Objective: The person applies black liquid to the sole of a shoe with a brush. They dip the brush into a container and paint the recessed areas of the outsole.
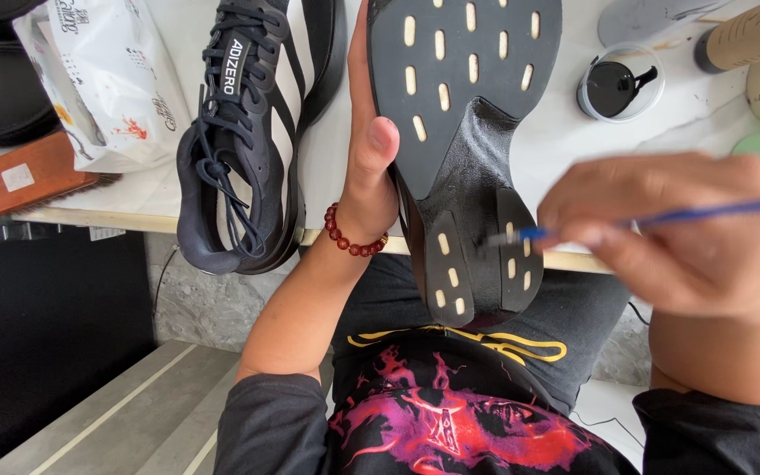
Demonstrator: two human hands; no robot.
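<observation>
The left hand [371, 154] grips a black shoe [468, 149] by its side, thumb laid along the sole's edge, sole turned up to the camera above the lap and the table [556, 141] edge. The right hand [670, 233] is closed around a thin blue brush [661, 218], its tip touching the sole near the heel; the hand is blurred. A second shoe [248, 132], black with white stripes, lies on the table with its toe overhanging the edge. Left of it sits a crumpled white bag [107, 79] with red and black print, and a wooden brush [28, 176] at the table's front edge. Right of the held shoe there is bare tabletop, then a small clear jar [617, 84] with a dark lid.
</observation>
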